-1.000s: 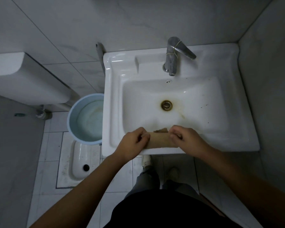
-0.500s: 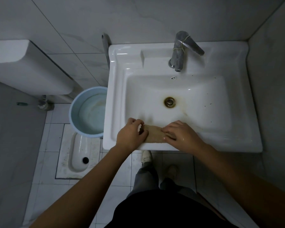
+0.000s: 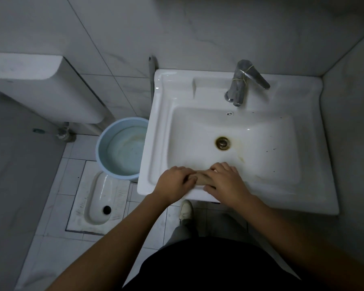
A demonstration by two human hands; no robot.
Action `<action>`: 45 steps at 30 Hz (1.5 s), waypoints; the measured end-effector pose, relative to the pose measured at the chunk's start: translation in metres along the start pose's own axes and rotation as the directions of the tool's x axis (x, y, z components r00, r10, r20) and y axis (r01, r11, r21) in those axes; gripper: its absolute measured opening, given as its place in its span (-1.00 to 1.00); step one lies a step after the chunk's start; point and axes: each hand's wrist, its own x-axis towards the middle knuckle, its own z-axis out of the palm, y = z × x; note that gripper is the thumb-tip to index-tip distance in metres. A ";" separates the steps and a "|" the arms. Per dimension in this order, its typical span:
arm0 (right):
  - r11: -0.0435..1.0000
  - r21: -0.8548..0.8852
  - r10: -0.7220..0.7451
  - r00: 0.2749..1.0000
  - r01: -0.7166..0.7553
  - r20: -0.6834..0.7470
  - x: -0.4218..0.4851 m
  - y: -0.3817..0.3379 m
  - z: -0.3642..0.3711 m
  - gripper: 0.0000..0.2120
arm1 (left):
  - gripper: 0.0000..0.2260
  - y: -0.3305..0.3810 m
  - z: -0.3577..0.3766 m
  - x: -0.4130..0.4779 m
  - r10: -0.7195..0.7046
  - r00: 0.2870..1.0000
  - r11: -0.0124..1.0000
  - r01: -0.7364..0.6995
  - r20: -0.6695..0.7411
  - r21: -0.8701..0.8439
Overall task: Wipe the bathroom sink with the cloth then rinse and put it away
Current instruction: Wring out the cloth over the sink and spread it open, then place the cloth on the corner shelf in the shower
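Observation:
A white rectangular sink point(image 3: 315, 185) fills the right half of the view, with a rust-stained drain point(image 3: 222, 143) and brown streaks in the basin. On its front rim lies a tan cloth point(image 3: 202, 179), folded or rolled small and mostly covered. My left hand point(image 3: 173, 184) grips its left end with curled fingers. My right hand point(image 3: 225, 181) lies over its right part, fingers bent down onto it. The two hands almost touch. A chrome tap point(image 3: 240, 85) stands at the back of the sink; no water runs.
A light blue bucket point(image 3: 102, 143) holding some water stands on the floor left of the sink. A squat toilet pan point(image 3: 99, 204) is set in the tiled floor, a white cistern point(image 3: 40, 89) above it. Walls close in behind and on the right.
The hands have come closer together over the cloth, so less of it shows than a second ago. The camera has shifted, moving the sink rightward and lower in view.

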 end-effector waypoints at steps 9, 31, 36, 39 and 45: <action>0.992 0.129 -0.019 0.995 0.006 0.101 0.013 0.008 -0.026 -0.84 | -0.62 0.020 0.001 -0.060 -0.350 0.925 0.925 0.316 -0.150 -0.210; 0.644 0.531 -0.762 0.406 0.551 0.504 -0.089 -0.258 0.027 -0.95 | -0.73 0.197 0.273 -0.452 -0.797 -0.374 -0.467 -0.114 0.473 -0.877; 0.689 0.434 -0.713 0.438 0.580 0.547 -0.100 -0.278 0.065 -0.96 | -0.72 0.186 0.293 -0.488 -0.755 -0.344 -0.520 -0.205 0.558 -0.829; 0.753 0.330 -0.641 0.520 0.570 0.565 -0.091 -0.274 0.087 -0.97 | -0.71 0.154 0.286 -0.504 -0.774 -0.294 -0.529 -0.186 0.561 -0.828; 0.807 0.153 -0.565 0.673 0.570 0.477 -0.066 -0.283 0.097 -0.93 | -0.75 0.072 0.228 -0.539 -0.891 -0.249 -0.375 -0.067 0.379 -0.925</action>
